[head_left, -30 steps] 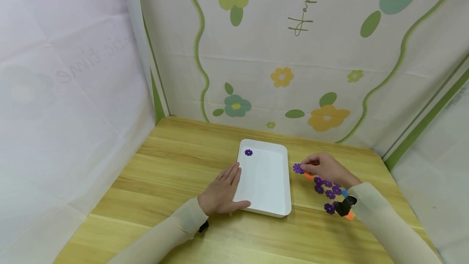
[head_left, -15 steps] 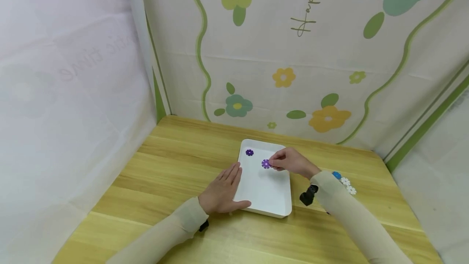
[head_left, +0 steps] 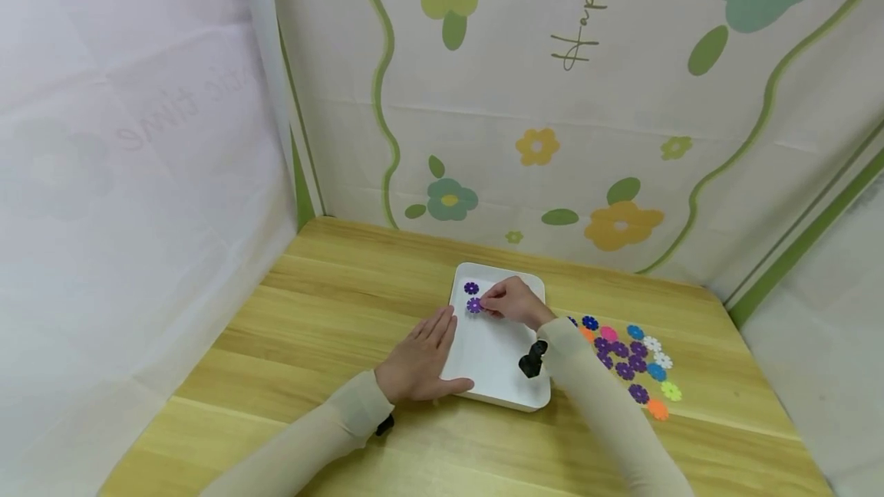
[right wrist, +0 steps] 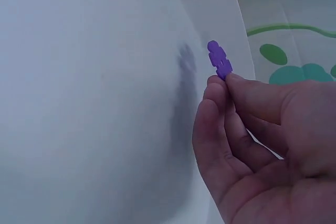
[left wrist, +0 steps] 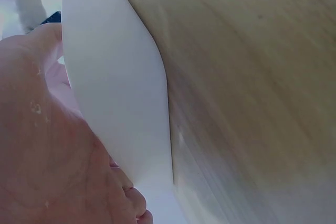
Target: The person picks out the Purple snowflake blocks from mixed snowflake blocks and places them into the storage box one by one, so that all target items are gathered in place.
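Note:
A purple flower-shaped plastic disc point(head_left: 473, 305) is pinched between thumb and fingertips of my right hand point(head_left: 514, 303), over the far left part of a white tray point(head_left: 493, 359). In the right wrist view the purple disc point(right wrist: 220, 61) stands edge-on above the tray floor, its shadow beside it. Just beyond it, a second dark purple disc point(head_left: 471, 288) lies in the tray's far left corner. My left hand point(head_left: 417, 363) rests with straight fingers along the tray's left side, thumb over the near edge. The left wrist view shows the palm point(left wrist: 47, 145) against the tray's outer wall point(left wrist: 118, 87).
Right of the tray, several flower discs lie loose on the wooden table point(head_left: 331, 313): purple ones point(head_left: 625, 370), a pink disc point(head_left: 608, 334), a white disc point(head_left: 663, 360), an orange disc point(head_left: 658, 409) and others. My right forearm hides part of that area. A printed cloth point(head_left: 456, 106) hangs behind.
My right hand has carried the purple disc leftward from the pile on the right to over the tray's far left part. The left hand has stayed at the tray's side.

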Tool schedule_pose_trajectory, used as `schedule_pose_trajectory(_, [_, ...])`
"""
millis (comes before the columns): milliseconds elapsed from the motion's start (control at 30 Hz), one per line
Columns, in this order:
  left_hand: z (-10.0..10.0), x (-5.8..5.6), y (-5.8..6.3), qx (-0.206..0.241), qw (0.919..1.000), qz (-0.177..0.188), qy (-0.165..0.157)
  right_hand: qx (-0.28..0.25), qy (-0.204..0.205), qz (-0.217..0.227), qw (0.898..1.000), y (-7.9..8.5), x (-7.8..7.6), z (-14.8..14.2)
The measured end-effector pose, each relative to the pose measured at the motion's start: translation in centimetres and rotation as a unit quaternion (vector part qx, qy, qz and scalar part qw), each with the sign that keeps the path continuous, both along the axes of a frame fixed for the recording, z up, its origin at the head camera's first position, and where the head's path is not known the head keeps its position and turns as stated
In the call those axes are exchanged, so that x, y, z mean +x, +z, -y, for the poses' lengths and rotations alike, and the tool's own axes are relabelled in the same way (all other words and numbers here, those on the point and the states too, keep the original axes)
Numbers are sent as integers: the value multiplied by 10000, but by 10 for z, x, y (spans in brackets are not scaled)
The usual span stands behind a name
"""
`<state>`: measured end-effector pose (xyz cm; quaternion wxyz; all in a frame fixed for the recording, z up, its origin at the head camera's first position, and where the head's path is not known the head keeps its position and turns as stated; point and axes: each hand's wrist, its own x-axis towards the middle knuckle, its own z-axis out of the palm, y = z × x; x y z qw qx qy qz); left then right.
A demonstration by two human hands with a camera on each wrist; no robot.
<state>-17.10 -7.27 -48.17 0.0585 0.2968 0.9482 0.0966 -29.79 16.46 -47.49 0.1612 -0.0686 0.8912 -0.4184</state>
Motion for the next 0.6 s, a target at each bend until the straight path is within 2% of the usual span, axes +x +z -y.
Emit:
schedule_pose_trajectory(167, [0, 0, 0, -7, 10000, -13, -10, 159, -336, -14, 9993, -5, -2, 6])
schedule_pose_trajectory(600, [-1, 2, 2, -9, 9999, -130, -44, 180, -754, -173, 9968, -12, -5, 18])
